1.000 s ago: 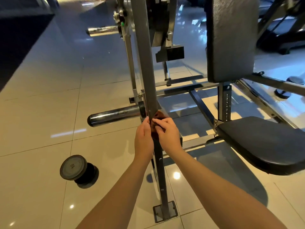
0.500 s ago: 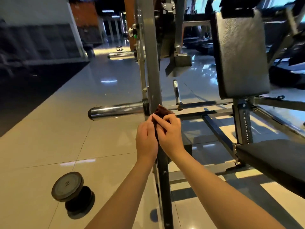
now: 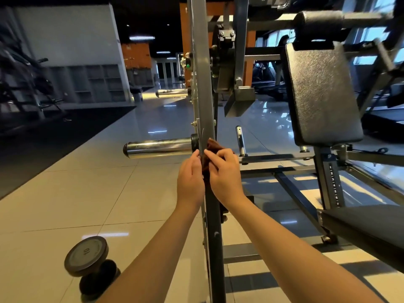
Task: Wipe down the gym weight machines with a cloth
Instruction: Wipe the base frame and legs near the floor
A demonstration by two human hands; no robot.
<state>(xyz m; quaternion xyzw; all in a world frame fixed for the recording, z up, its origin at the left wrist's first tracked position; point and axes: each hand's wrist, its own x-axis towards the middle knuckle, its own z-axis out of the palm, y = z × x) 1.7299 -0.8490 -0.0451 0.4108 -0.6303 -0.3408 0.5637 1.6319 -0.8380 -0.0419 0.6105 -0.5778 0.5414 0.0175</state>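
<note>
Left hand (image 3: 190, 180) and right hand (image 3: 225, 178): both bare, with knuckles and finger creases plainly visible on the right. Left forearm (image 3: 153, 254) and right forearm (image 3: 295, 248): uncovered along their whole visible length, broadest at the near edge and narrowing toward the wrists.

Dim hall, lit in 2 tones: warm yellow light falls on the near tiled floor (image 3: 65, 193), and cool blue daylight comes from the far right windows (image 3: 371, 33). The glossy tiles carry white streaks of reflected light, a ceiling strip light (image 3: 142, 37) glows far off, and the chrome weight peg (image 3: 157, 147) glares. The weight machine (image 3: 203, 95) throws hard bar shadows near right. The upper right and the far left racks (image 3: 21, 84) smear with blur. Edges bow outward.
</note>
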